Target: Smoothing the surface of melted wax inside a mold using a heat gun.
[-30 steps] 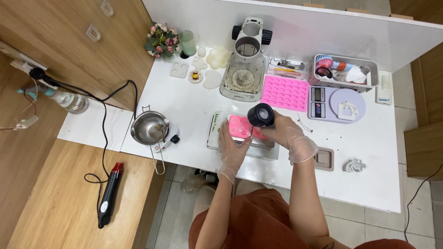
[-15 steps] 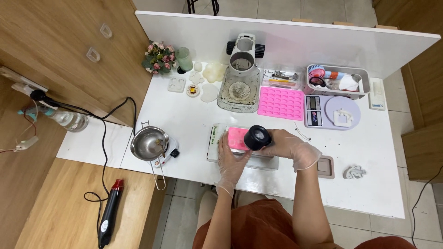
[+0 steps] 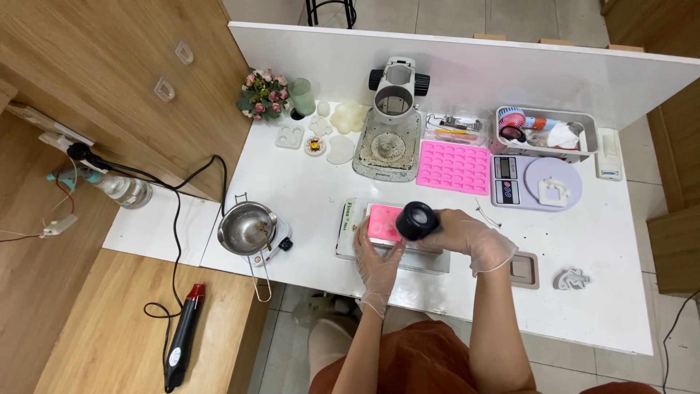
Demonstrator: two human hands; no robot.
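My left hand (image 3: 379, 263), in a clear glove, rests on the near edge of a small pink mould (image 3: 382, 222) that lies on a flat grey-and-white board (image 3: 350, 228). My right hand (image 3: 467, 237), gloved too, grips a black cylindrical tool (image 3: 417, 220) held over the right end of that mould. Its round black top faces the camera, so what lies under it is hidden.
A metal pot on a small burner (image 3: 248, 230) stands to the left, with cables and a heat gun (image 3: 182, 339) beyond. Behind are a white grinder-like machine (image 3: 390, 124), a large pink mould tray (image 3: 453, 166), a purple scale (image 3: 536, 182) and a tray of supplies (image 3: 543, 133).
The camera view has shifted and tilted slightly. Both hands stay on the pink mould and the black tool, with hardly any movement.
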